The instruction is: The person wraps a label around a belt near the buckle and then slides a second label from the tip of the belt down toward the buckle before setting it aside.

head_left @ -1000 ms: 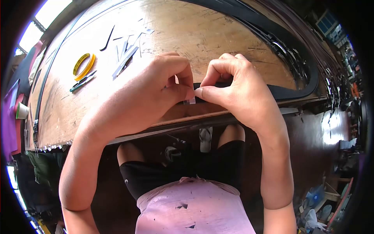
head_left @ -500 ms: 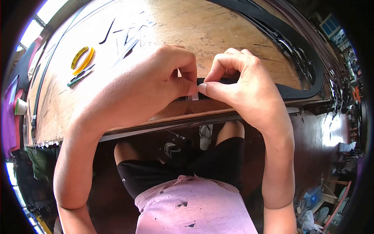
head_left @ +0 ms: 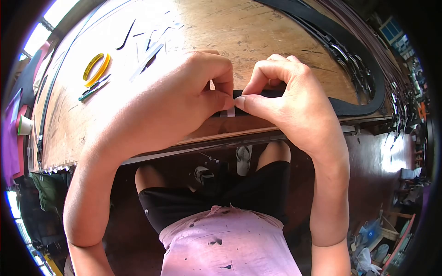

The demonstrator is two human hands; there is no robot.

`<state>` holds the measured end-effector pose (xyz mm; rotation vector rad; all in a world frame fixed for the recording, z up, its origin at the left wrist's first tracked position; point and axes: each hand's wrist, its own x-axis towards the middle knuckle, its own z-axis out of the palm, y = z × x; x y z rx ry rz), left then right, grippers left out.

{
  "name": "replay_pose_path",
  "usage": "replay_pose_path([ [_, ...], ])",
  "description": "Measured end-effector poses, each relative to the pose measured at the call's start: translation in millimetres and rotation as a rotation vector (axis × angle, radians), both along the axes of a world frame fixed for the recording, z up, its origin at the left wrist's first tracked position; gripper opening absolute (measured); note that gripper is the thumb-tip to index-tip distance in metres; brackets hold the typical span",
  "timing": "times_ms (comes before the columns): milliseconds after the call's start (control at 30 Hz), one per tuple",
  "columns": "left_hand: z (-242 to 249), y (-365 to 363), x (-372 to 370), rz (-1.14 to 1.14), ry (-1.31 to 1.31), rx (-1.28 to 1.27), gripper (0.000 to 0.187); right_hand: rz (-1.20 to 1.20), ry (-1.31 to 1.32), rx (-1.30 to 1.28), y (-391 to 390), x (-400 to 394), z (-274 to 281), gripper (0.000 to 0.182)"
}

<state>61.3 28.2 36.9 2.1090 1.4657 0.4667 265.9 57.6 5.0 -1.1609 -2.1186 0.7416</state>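
Both hands pinched together: left hand (head_left: 184,99), right hand (head_left: 285,99) gripping pale strip (head_left: 229,112) on black strap (head_left: 354,108); strip partly wrapped, unfinished.

The scratched, matt brown wooden tabletop (head_left: 258,41) carries a smooth matt black leather-like strap (head_left: 354,108), a glossy yellow plastic tape ring (head_left: 95,70) and shiny metal buckles (head_left: 354,69).

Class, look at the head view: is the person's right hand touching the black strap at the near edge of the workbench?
Touching. In the head view, the right hand curls its fingers over the black strap, pinching it against the thumb.
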Motion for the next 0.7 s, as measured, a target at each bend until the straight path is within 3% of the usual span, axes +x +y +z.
replay_pose_path([
  [300,-12,-12,5,-0.042,0.056,0.226,0.016,0.002,0.031,-0.01,0,1,-4,0.016],
  [433,-14,-11,4,-0.077,0.053,0.325,0.018,0.024,0.074,0.368,-8,0,-13,0.013],
  [500,-9,-12,3,-0.072,0.085,0.364,0.017,0.049,-0.012,0.699,-22,1,-24,0.017],
  [600,-13,-9,2,-0.108,0.104,0.428,0.019,0.121,-0.097,0.719,-42,2,-32,0.031],
  [700,-12,-8,1,-0.106,0.061,0.394,0.015,0.111,-0.206,0.732,-48,2,-34,0.031],
])
